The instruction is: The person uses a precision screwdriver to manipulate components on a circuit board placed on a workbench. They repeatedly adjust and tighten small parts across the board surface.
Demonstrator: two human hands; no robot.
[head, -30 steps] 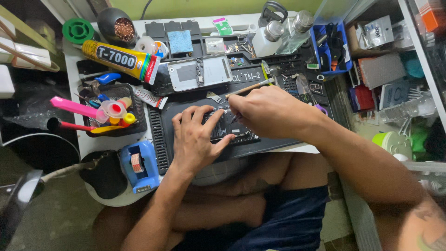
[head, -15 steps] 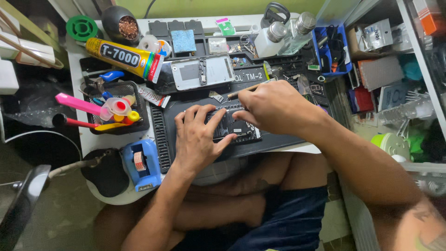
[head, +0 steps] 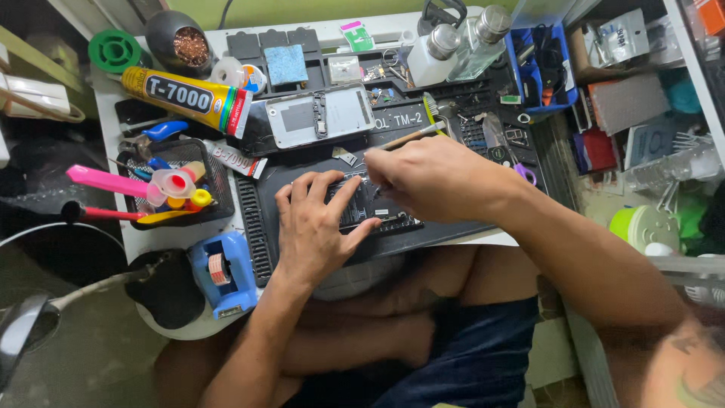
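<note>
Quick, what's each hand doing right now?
Left hand: open, fingers spread flat, pressing down the opened phone.
Right hand: closed, gripping a thin wooden-handled tool over the phone.

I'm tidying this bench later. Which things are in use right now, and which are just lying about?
In use: opened phone steadied by the left hand; thin wooden-handled tool in the right hand; dark work mat.

Lying about: yellow glue tube, blue tape dispenser, grey phone back cover, mesh basket, two clear bottles.

Matt black rubbery mat (head: pixel 264 227) (glossy plastic glue tube (head: pixel 185 97) nearby)
</note>
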